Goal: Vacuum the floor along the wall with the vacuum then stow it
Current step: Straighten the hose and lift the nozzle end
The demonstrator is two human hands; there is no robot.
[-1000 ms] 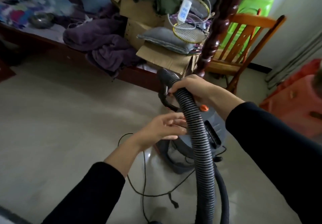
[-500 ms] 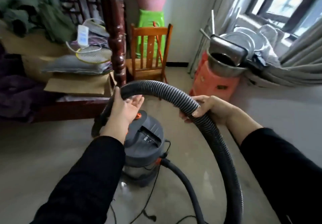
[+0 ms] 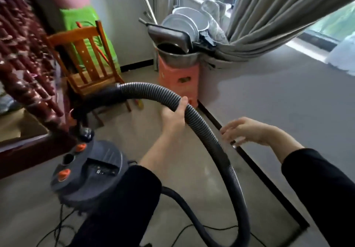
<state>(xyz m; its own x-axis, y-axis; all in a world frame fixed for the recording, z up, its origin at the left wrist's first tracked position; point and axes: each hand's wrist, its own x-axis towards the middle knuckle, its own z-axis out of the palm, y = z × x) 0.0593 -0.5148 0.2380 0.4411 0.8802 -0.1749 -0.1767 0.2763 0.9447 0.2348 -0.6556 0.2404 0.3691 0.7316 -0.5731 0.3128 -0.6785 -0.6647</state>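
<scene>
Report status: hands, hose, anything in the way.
Left hand grips hose; right hand open beside it. Vacuum canister on floor. Pink stool and wooden chair ahead by wall.

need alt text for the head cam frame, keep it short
A person's left hand grips a ribbed grey vacuum hose that arcs above a dark grey canister vacuum with orange knobs; the right hand is open beside the hose. Behind stand a wooden slat-back chair and a pink plastic stool stacked with metal basins.
</scene>
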